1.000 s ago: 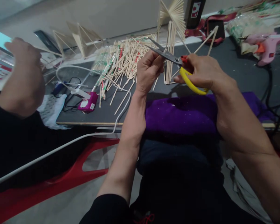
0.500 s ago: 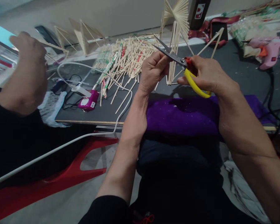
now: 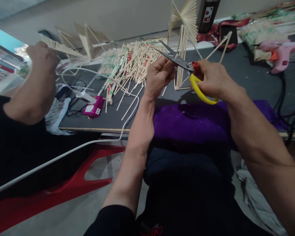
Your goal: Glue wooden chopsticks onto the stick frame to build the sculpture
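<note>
My right hand (image 3: 212, 80) grips a pair of scissors (image 3: 180, 61) with a yellow loop and an orange-red part at the handle. The blades are spread and point to the upper left, over my left hand (image 3: 159, 77). That hand is closed, thumb pressed against the fingers; whatever it pinches is hidden or too small to make out. Just behind both hands a structure of thin wooden sticks (image 3: 183, 55) stands upright, topped by a twisted fan of sticks (image 3: 186, 18). A heap of loose wooden sticks (image 3: 137, 62) lies left of my left hand.
A purple cloth (image 3: 191, 123) lies along the table's front edge. A pink glue gun (image 3: 283, 57) is at the right. A magenta power adapter (image 3: 93, 107) with a white cable sits at the left. A co-worker's hand (image 3: 43, 55) works near stick panels (image 3: 87, 39).
The scissors and my right hand have shifted slightly left, and my left hand has shifted a little too. The co-worker's hand has moved right, and a stick panel now shows beside it.
</note>
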The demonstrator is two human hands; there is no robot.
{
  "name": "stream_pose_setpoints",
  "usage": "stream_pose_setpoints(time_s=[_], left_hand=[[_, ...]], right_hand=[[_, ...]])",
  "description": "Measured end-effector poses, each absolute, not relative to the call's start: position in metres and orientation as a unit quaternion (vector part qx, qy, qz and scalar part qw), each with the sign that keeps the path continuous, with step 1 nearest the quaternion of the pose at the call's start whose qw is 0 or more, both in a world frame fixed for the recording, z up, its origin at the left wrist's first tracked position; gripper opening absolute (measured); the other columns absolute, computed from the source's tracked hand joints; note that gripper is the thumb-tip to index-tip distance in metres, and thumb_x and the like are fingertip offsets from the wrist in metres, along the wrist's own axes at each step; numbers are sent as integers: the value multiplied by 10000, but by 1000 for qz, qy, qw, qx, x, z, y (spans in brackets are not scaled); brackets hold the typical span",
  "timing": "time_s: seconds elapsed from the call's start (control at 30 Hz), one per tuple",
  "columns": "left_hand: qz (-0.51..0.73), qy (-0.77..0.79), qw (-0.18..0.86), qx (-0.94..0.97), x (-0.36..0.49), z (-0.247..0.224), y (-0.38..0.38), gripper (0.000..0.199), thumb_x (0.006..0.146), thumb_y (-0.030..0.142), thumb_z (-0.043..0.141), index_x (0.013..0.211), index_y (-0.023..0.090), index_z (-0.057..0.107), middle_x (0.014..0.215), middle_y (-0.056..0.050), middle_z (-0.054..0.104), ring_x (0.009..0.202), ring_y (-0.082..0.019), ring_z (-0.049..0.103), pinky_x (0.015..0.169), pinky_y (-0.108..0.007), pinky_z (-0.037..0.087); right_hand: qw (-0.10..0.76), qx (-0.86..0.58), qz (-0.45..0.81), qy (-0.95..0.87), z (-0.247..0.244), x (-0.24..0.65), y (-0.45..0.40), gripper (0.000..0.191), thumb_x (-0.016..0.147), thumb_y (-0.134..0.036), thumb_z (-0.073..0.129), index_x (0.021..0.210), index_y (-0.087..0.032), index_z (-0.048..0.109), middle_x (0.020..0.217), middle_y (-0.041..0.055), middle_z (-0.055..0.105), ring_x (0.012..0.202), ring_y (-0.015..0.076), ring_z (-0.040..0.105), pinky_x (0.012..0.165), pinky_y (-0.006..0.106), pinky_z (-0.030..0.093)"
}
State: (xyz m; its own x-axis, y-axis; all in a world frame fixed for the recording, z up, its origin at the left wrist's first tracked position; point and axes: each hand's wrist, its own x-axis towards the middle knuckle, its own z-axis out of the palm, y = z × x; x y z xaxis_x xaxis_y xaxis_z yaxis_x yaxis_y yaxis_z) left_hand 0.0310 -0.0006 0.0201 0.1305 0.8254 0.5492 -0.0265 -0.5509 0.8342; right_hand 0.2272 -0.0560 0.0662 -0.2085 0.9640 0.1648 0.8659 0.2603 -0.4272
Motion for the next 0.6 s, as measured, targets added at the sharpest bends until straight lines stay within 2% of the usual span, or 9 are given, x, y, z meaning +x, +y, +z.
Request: stream_pose_setpoints(time_s=[0.1,0.2,0.37,0.47,0.6], left_hand=[[591,310,365,649,30,19,0,479,918,620,607,718,192,524,545,38,426,466,-78,523,401,-173,353],[594,310,369,644,29,19,2,462,944,568,603,701,188,503,535,55,431,405,-50,481,381,-148,316],[597,315,374,636,28,20,2,314,936,401,693,755,190,547,580,52,536,380,-34,468,363,-138,274],[602,310,363,641,26,20,4,318,924,417,706,756,192,558,595,47,563,375,-32,455,360,-149,289],[607,302,353,645,26,19,7,348,932,453,685,733,198,557,558,52,519,375,-37,440,353,-158,282]], right_hand=[[203,-600,109,-766,65,225,-55,268,809,-369,701,1007,-212,611,906,133,671,952,348,640,868,462,506],[215,-598,113,-764,61,226,-53,260,847,-420,676,1002,-222,610,905,138,670,999,365,630,903,481,500],[220,-596,101,-766,56,227,-48,271,865,-395,655,1056,-205,624,942,134,686,984,357,652,886,474,504],[222,-592,97,-768,56,225,-49,330,859,-408,673,1083,-170,623,940,134,691,942,340,670,851,455,506],[219,-594,108,-766,59,223,-53,409,862,-526,689,1063,-180,606,922,125,683,928,329,672,842,448,507]])
